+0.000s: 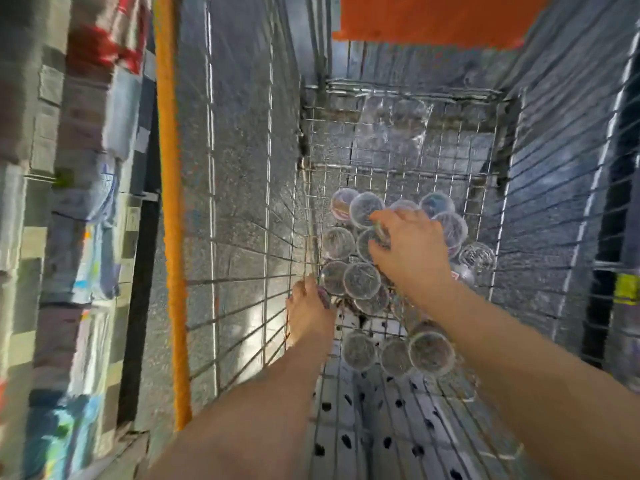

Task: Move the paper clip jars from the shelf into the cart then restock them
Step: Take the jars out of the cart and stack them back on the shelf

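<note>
Looking down through the head camera, I see my right hand (pixel 408 247) curled round one paper clip jar (pixel 367 241) inside the cart (pixel 242 258). Other jars (pixel 362 280) crowd its fingertips, their contents blurred. I can't tell my left hand's (pixel 308 315) grip.

Both arms stretched forward and down. Left hand (pixel 309 315) nearer, fingers curled. Right hand (pixel 408 249) farther out, fingers bent downward.

The picture was bright but very blurry, most at the left shelf (pixel 69 202); light shone off the cart wires (pixel 242 244).
</note>
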